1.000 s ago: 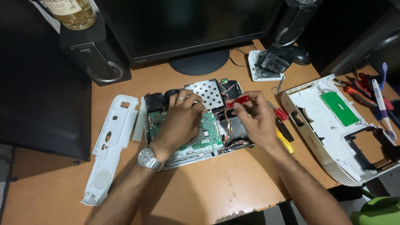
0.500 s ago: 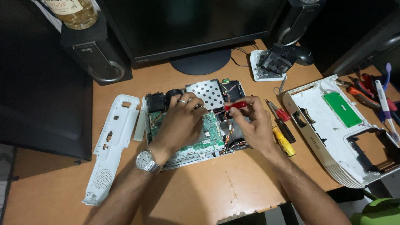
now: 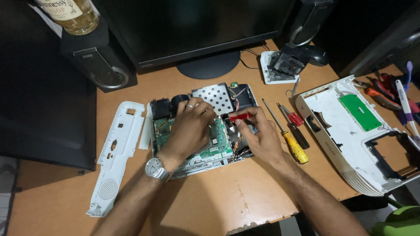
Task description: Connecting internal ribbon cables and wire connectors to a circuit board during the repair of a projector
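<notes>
Left hand: the left hand point(image 3: 189, 126) lies palm down over the opened device point(image 3: 199, 124), fingers curled and pressing on its green circuit board point(image 3: 218, 142); it grips nothing that can be seen. A ring sits on one finger and a metal wristwatch point(image 3: 155, 168) on the wrist.
Right hand: the right hand point(image 3: 258, 135) is closed around a red-handled screwdriver point(image 3: 239, 116), pinched between thumb and fingertips. Its tip is hidden behind the fingers.
Opened device: set at the middle of the wooden desk point(image 3: 227, 205), a little toward the back edge. It shows a perforated metal plate point(image 3: 214, 94), black fan housings, thin coloured wires and the glossy green board. Much of the board is covered by both hands.
Loose covers: a long white plastic panel point(image 3: 114, 155) with cut-outs and a round speaker grille lies near the desk's left edge. A large white plastic shell point(image 3: 345, 126) with a green board inside lies by the right edge, its lower corner ribbed.
Spare tools: a yellow-handled screwdriver point(image 3: 294, 146) and a second red-handled one point(image 3: 294, 119) lie just right of the right hand.
Back edge: a round black monitor stand point(image 3: 210, 65), a black speaker point(image 3: 94, 57) and a small black-and-white part point(image 3: 282, 65).
Hard to make out: the pliers and pens at the far right corner are partly cut off.
</notes>
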